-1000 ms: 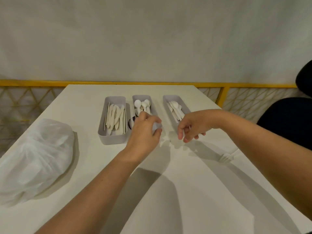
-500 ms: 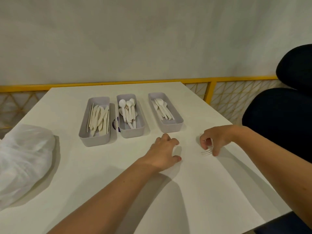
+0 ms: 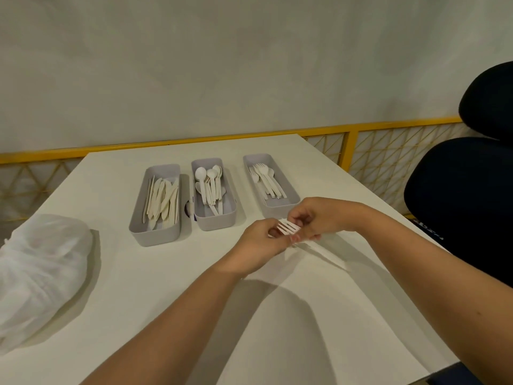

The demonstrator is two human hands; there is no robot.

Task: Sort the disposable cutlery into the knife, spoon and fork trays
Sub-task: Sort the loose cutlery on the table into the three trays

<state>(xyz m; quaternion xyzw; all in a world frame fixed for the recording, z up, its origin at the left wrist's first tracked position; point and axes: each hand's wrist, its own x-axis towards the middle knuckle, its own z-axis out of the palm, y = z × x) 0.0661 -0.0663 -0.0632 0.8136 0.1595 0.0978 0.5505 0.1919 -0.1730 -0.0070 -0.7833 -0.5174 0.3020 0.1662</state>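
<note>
Head view: left hand [image 3: 256, 243] and right hand [image 3: 319, 218] both pinch one fork [image 3: 290, 227], just before the fork tray [image 3: 270, 184].

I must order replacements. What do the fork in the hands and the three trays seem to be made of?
Fork: thin, matte off-white, probably moulded plastic or a plant-based bioplastic; the look leaves that open.
Trays: smooth, matte grey, with rounded corners and thin even walls, likely moulded plastic.
</note>
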